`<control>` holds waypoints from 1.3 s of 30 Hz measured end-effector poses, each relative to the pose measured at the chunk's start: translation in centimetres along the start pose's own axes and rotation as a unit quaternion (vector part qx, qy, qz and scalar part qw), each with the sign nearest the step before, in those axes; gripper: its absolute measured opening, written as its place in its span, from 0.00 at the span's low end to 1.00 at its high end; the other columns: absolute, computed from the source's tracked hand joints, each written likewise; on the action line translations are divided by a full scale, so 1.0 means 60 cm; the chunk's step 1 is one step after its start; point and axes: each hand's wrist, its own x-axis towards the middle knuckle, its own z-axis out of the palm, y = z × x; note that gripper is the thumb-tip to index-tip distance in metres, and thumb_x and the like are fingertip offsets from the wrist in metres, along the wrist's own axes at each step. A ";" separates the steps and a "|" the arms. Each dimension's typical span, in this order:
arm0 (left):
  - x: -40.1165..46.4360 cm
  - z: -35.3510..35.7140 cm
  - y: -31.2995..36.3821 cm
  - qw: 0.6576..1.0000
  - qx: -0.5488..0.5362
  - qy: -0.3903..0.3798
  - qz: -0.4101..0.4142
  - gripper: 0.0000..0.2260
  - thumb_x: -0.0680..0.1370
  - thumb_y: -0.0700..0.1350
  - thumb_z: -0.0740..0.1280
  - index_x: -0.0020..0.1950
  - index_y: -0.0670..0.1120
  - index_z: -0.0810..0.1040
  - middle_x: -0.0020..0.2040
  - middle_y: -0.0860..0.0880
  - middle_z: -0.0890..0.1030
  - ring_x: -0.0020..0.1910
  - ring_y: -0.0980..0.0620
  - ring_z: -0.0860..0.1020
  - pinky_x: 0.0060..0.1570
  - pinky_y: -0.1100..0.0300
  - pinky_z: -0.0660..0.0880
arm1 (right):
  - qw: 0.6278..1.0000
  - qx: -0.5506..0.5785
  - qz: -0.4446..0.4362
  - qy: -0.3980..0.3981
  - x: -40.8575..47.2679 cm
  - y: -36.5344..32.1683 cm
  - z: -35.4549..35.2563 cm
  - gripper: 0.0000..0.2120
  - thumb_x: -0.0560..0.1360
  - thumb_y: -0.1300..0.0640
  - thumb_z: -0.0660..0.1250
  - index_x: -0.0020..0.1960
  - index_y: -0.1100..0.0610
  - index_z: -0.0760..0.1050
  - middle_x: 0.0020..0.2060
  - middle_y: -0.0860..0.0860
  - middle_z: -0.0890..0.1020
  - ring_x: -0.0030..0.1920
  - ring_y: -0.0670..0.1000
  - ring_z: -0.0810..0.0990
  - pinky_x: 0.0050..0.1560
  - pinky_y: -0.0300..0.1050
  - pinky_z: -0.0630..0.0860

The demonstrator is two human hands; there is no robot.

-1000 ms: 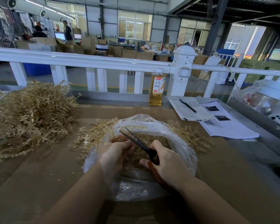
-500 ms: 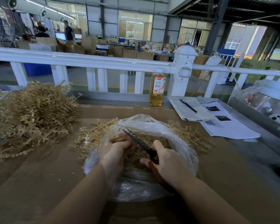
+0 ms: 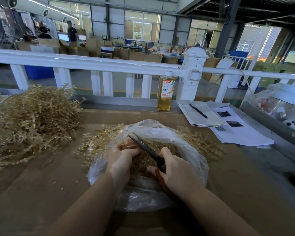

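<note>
My right hand [image 3: 176, 174] grips a pair of scissors [image 3: 147, 151] with black blades and red-brown handles; the blades point up and left. My left hand [image 3: 122, 159] pinches a thin golden plastic sprig [image 3: 124, 142] right beside the blades. Both hands work over a clear plastic bag [image 3: 187, 150] that lies open on the brown table and holds small golden cut pieces. More golden sprigs [image 3: 99, 142] lie around the bag.
A big heap of golden plastic branches [image 3: 29, 120] fills the table's left side. A bottle of yellow drink [image 3: 165, 92] stands at the back by the white railing [image 3: 92, 63]. Papers with a pen [image 3: 198, 111] lie at the right. Bagged items [image 3: 279, 104] sit far right.
The scissor blades have drawn together from slightly apart. My left hand has shifted the sprig a little against the blades. The bag and heaps stay put.
</note>
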 end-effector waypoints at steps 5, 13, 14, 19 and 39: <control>-0.004 0.001 0.003 1.000 0.017 -0.014 -0.010 0.17 0.71 0.28 0.67 0.59 0.37 0.76 0.47 0.35 0.83 0.47 0.37 0.82 0.48 0.43 0.79 | 1.000 0.002 -0.001 -0.003 0.004 0.002 0.004 0.18 0.75 0.36 0.61 0.52 0.48 0.62 0.42 0.46 0.78 0.42 0.46 0.77 0.41 0.41 0.73; -0.004 -0.001 0.001 0.999 0.018 -0.028 -0.007 0.18 0.71 0.26 0.65 0.60 0.35 0.75 0.49 0.34 0.81 0.46 0.39 0.82 0.41 0.54 0.81 | 1.000 0.000 -0.013 -0.004 0.004 0.003 0.004 0.16 0.76 0.37 0.61 0.49 0.47 0.59 0.38 0.46 0.77 0.39 0.47 0.77 0.38 0.41 0.68; -0.003 -0.002 0.001 0.999 0.015 -0.030 -0.007 0.17 0.71 0.26 0.65 0.59 0.35 0.76 0.47 0.35 0.82 0.44 0.41 0.82 0.38 0.56 0.81 | 1.000 0.001 -0.014 -0.004 0.004 0.003 0.004 0.16 0.76 0.37 0.61 0.49 0.46 0.59 0.39 0.46 0.77 0.39 0.47 0.77 0.38 0.41 0.69; 0.000 -0.005 0.002 0.999 0.008 -0.046 -0.005 0.16 0.71 0.25 0.64 0.57 0.37 0.76 0.44 0.38 0.82 0.42 0.43 0.82 0.35 0.57 0.80 | 1.000 0.013 -0.011 0.000 0.002 0.005 0.000 0.16 0.75 0.36 0.62 0.49 0.46 0.61 0.40 0.46 0.78 0.40 0.47 0.78 0.40 0.42 0.73; 0.008 -0.001 -0.004 0.996 -0.037 -0.073 -0.023 0.09 0.75 0.35 0.67 0.34 0.43 0.77 0.29 0.48 0.81 0.27 0.53 0.81 0.26 0.64 0.75 | 0.995 0.080 0.048 0.037 0.001 0.000 -0.012 0.15 0.73 0.38 0.66 0.47 0.47 0.64 0.34 0.42 0.74 0.36 0.41 0.74 0.35 0.33 0.67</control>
